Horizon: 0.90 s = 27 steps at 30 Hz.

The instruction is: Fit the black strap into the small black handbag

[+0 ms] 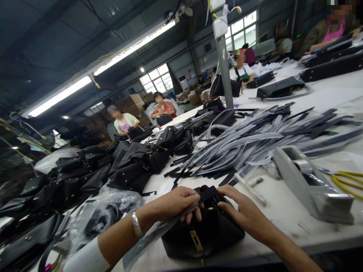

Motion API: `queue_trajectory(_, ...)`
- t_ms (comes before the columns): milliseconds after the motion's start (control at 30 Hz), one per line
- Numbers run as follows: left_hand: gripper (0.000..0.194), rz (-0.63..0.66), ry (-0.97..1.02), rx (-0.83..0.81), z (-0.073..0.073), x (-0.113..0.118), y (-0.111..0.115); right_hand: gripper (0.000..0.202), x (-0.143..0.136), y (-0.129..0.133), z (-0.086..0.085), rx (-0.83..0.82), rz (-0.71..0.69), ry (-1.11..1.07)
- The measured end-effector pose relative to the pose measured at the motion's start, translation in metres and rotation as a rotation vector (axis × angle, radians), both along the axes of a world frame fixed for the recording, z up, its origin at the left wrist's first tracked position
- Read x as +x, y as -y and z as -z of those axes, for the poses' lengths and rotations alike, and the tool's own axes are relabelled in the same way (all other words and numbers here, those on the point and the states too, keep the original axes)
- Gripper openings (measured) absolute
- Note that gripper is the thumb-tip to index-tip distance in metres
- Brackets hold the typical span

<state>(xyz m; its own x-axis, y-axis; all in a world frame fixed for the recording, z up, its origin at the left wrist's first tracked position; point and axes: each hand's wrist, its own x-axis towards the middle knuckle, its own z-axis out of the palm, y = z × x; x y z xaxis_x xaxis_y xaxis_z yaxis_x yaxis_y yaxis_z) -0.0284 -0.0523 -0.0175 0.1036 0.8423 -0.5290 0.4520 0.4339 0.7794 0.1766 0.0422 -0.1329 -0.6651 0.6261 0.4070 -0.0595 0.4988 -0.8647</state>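
A black handbag (pixel 224 234) with a gold clasp plate stands at the table's near edge, right in front of me. Above its top, my left hand (pixel 181 204) is closed around a black strap (pixel 208 193). Cloudy plastic film wraps part of this strap, which trails down left under my forearm. On the bag's right side, my right hand (pixel 244 209) grips the top of the handbag between thumb and fingers, near the strap's end. The strap partly covers the bag's top, so the exact contact of my right fingertips is hard to see.
Many plastic-wrapped straps (pixel 227 147) lie beyond the bag. Black handbags (pixel 130 175) are heaped to the left, near a clear plastic bag (pixel 113 204). At right are a tape dispenser (pixel 312 185) and yellow-handled scissors (pixel 346 181). A post (pixel 225 71) rises behind; several people work farther off.
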Motion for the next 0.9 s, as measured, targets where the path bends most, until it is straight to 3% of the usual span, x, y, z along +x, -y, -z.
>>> queue_trajectory(100,0.038,0.015,-0.113,0.022,-0.007,0.001,-0.001,0.023,-0.002,0.015,0.011,-0.038,0.196,-0.031)
queue_trajectory(167,0.032,0.061,-0.257,0.134,-0.01,0.002,-0.001,0.025,-0.004,0.024,0.016,-0.077,0.28,-0.039)
queue_trajectory(267,0.023,0.203,-0.58,0.455,-0.011,0.006,0.004,0.027,-0.006,0.032,0.02,-0.109,0.32,-0.047)
queue_trajectory(333,0.036,0.301,-0.84,0.626,-0.008,0.01,0.009,0.028,-0.006,0.033,0.021,-0.113,0.324,-0.045)
queue_trajectory(433,0.041,0.364,-1.059,0.704,-0.003,0.017,0.015,0.028,-0.004,0.033,0.02,-0.111,0.301,-0.041)
queue_trajectory(667,0.029,0.143,-0.854,0.624,-0.002,0.026,0.018,0.025,-0.002,0.038,0.018,-0.1,0.191,-0.065)
queue_trajectory(900,0.024,0.027,-0.687,0.548,-0.006,0.027,0.016,0.031,-0.006,0.037,0.021,-0.14,0.094,-0.098)
